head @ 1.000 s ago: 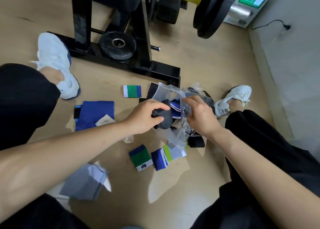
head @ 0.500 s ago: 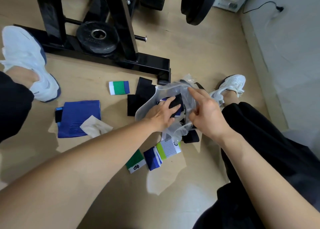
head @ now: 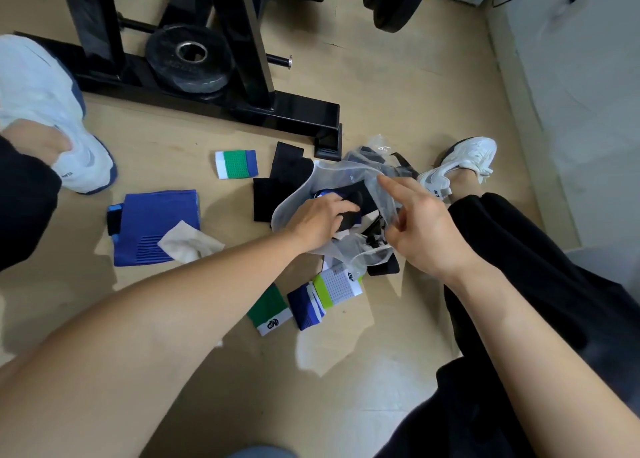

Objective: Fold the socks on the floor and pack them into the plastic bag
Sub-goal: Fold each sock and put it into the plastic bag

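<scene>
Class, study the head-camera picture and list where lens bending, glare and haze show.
Head view: wide-angle bending tilts and bows the black rack frame and the wall edge; pale glare patches the floor at lower centre; the translucent plastic bag veils what lies behind it.

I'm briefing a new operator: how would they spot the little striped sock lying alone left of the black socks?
Start at the black weight rack's foot. Just nearer than it, left of the flat black socks, lies a small folded sock. It alone shows white, green and blue bands side by side, touching nothing.
</scene>
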